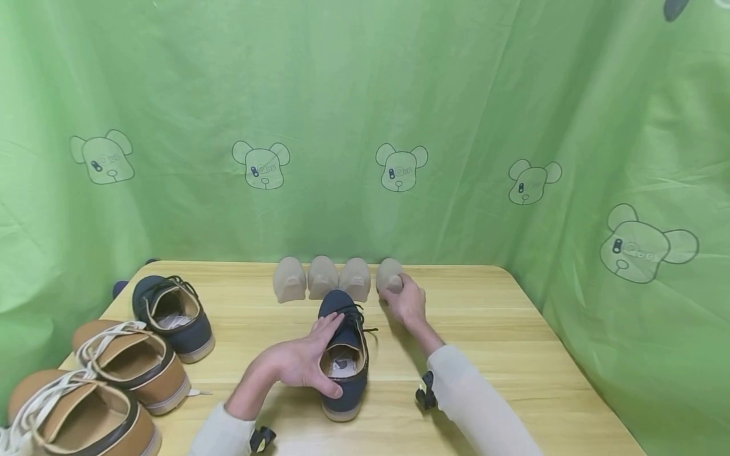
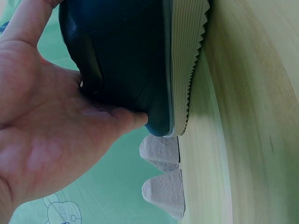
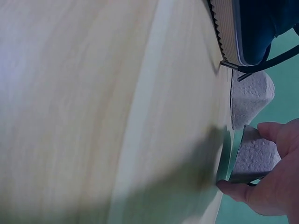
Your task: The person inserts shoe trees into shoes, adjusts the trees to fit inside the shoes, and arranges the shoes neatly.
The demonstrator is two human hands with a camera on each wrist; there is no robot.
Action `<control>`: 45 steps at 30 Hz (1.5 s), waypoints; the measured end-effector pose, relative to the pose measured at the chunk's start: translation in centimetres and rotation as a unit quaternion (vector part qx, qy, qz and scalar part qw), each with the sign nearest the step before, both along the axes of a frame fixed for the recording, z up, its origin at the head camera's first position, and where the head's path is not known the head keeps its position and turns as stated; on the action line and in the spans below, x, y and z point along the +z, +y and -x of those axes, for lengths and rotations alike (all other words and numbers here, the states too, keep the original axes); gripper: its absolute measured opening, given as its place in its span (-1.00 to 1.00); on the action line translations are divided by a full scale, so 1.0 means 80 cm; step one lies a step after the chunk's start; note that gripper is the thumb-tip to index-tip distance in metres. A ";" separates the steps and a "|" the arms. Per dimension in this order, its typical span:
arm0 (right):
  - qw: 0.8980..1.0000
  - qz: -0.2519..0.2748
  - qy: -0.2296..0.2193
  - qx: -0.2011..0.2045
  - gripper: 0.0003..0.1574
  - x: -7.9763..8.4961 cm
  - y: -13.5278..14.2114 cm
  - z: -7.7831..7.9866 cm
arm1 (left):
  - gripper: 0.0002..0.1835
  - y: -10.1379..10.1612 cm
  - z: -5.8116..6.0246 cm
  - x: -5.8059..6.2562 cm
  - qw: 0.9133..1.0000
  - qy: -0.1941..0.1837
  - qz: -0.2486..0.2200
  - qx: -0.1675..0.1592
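Observation:
A navy lace-up shoe (image 1: 346,399) stands on the table in front of the person, toe pointing away. The left hand (image 1: 302,361) holds it from the left, fingers over the laces and thumb at the heel side of the opening; white paper shows inside. At the table's far edge, the right hand (image 1: 409,306) pinches a grey moulded-pulp shoe insert (image 1: 389,270) between thumb and fingers. In the right wrist view, that insert (image 3: 256,156) looks slightly tilted. To its left, three similar inserts (image 1: 322,277) stand in a row, just beyond the shoe's toe.
Another navy shoe (image 1: 194,329) stands at the table's left side. Nearer the front left are two brown shoes (image 1: 162,380) with white laces. A green curtain (image 1: 342,126) with bear-head prints surrounds the wooden table (image 1: 502,354) at the back and sides.

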State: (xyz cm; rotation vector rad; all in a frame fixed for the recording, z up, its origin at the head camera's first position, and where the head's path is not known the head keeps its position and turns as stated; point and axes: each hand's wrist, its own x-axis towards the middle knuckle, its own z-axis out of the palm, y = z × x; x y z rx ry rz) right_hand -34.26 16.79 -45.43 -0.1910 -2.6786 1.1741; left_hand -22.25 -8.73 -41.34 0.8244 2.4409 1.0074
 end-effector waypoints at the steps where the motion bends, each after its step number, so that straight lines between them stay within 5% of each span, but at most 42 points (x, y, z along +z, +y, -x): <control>1: 1.000 0.003 0.001 -0.002 -0.15 0.001 0.000 -0.001 | 0.46 0.000 0.000 0.000 1.000 0.000 0.000 0.000; 23: 0.999 0.019 0.044 -0.003 -0.09 0.012 0.007 -0.012 | 0.45 0.000 -0.001 0.000 1.000 -0.002 0.001 0.002; 45: 0.995 -0.013 0.070 0.073 -0.20 0.066 0.002 -0.037 | 0.47 -0.004 0.001 0.003 1.000 -0.013 -0.010 -0.001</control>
